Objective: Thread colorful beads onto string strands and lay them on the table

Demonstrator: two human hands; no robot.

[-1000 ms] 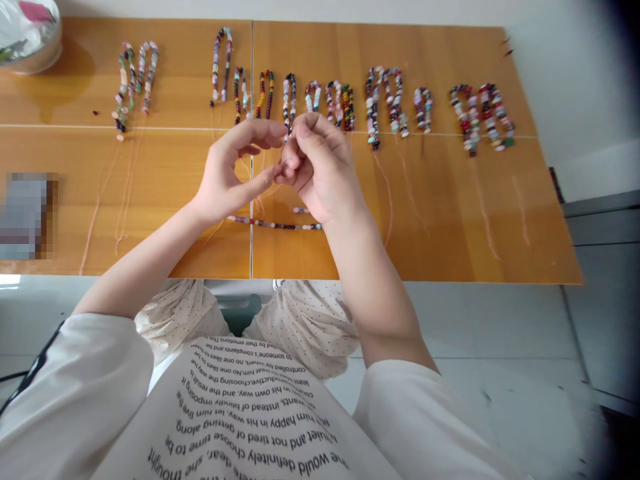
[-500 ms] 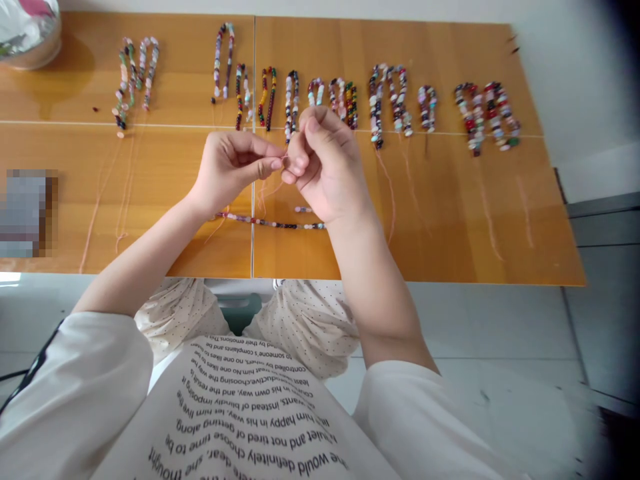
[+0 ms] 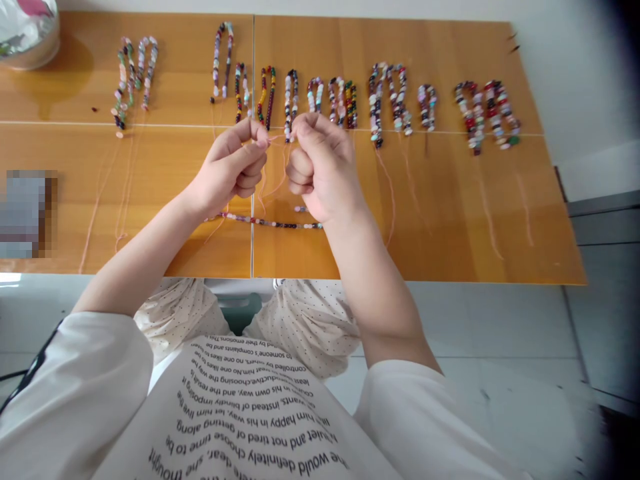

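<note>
A thin pinkish-orange thread [image 3: 278, 139] runs across the short gap between my two hands. My left hand [image 3: 235, 160] pinches it between thumb and index finger, the other fingers curled in. On the other side, my right hand [image 3: 323, 160] is closed with its thumb and index finger pressed together on the thread. Loose thread hangs below the gap. Beneath my hands a long string of mixed beads [image 3: 273, 223] lies across the table, its right end hidden behind my right forearm. A short purple bead piece [image 3: 301, 209] sits just above it.
Several looped bead strings [image 3: 377, 100] lie along the back of the wooden table [image 3: 450, 200], some with thread tails trailing forward. More loops [image 3: 133, 80] are at the back left. A bowl [image 3: 35, 53] stands in the far left corner. A blurred-out grey object [image 3: 23, 213] lies at the left.
My hands were close together at the thread and have drawn apart, the left one moving left and slightly up. The fingers of my right hand have curled into a fist.
</note>
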